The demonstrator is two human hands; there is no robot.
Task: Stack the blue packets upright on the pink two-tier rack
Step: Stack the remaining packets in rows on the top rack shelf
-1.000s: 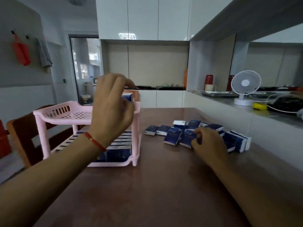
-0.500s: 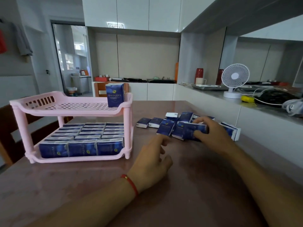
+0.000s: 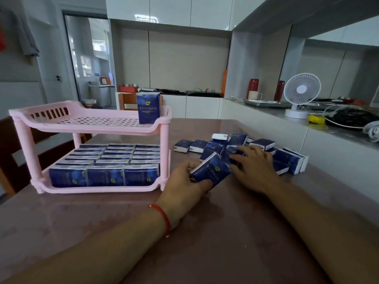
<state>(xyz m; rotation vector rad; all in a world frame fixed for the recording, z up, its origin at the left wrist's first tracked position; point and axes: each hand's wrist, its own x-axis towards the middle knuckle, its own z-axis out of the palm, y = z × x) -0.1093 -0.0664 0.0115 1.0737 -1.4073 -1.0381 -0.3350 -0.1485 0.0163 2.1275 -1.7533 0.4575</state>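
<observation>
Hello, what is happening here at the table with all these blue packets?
A person is filling a pink two-tier rack with blue packets. The lower tier is packed full; the top tier holds one upright packet at its right end. The left hand grips a packet just right of the rack. The right hand rests on the loose pile lying on the table, fingers on another packet.

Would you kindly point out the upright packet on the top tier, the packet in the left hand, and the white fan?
upright packet (image 3: pixel 148 108): head view, front face.
held packet (image 3: pixel 213 171): head view, printed face.
white fan (image 3: pixel 302 89): head view, grille centre.
</observation>
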